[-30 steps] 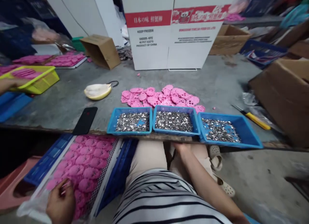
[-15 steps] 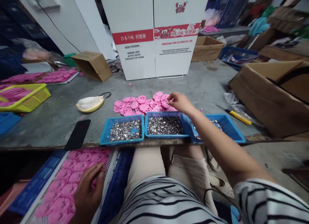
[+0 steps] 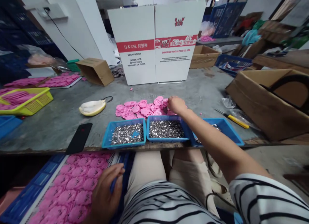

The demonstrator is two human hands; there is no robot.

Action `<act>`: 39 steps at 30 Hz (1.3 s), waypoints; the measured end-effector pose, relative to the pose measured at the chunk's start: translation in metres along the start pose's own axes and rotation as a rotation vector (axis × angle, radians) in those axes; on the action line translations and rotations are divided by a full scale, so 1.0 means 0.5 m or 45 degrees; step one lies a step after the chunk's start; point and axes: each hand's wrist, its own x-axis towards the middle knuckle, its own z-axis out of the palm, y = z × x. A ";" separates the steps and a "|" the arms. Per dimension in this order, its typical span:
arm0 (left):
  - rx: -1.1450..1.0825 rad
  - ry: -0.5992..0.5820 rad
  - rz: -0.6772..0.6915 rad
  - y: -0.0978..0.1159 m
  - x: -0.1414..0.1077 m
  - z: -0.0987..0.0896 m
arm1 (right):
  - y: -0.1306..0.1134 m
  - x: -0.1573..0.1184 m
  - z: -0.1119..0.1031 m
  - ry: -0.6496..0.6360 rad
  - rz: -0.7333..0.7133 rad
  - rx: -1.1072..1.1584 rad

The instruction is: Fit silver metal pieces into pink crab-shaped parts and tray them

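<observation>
Over the right end of a heap of flat pink pieces (image 3: pixel 135 109), my right hand (image 3: pixel 177 105) is curled downward, its fingertips mostly hidden. Whether a piece is in its fingers cannot be made out. My left hand (image 3: pixel 107 188) hovers low, near the right side of a white tray (image 3: pixel 45 190) below the table edge. Its fingers bend loosely, with the thumb apart and nothing between them. Rows of pink face-like discs (image 3: pixel 72 183) lie on that tray. Three blue trays stand before the heap: the left (image 3: pixel 104 137) and middle (image 3: pixel 166 140) hold small silvery bits; my forearm partly covers the right one (image 3: pixel 229 132).
A black phone (image 3: pixel 79 137) and a yellow shell-shaped dish (image 3: pixel 93 112) lie left. On the right are a yellow-handled tool (image 3: pixel 238 121) and an open cardboard box (image 3: pixel 260 104). A white carton (image 3: pixel 140 67) stands behind the heap; a yellow basket (image 3: pixel 36 103) is far left.
My left hand has moved right, off the pink discs toward the tray's edge. My right hand stays at the heap, its fingers now turned more downward. The view has tilted up slightly.
</observation>
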 end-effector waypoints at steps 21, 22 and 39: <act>-1.108 -0.229 -1.161 0.121 0.188 0.168 | -0.007 -0.192 0.017 -0.279 -0.264 -0.060; -1.128 -0.225 -1.162 0.124 0.191 0.165 | -0.008 -0.193 0.024 -0.286 -0.271 -0.083; -1.201 -0.180 -1.141 0.180 0.189 0.214 | -0.019 -0.199 0.013 -0.228 -0.176 -0.098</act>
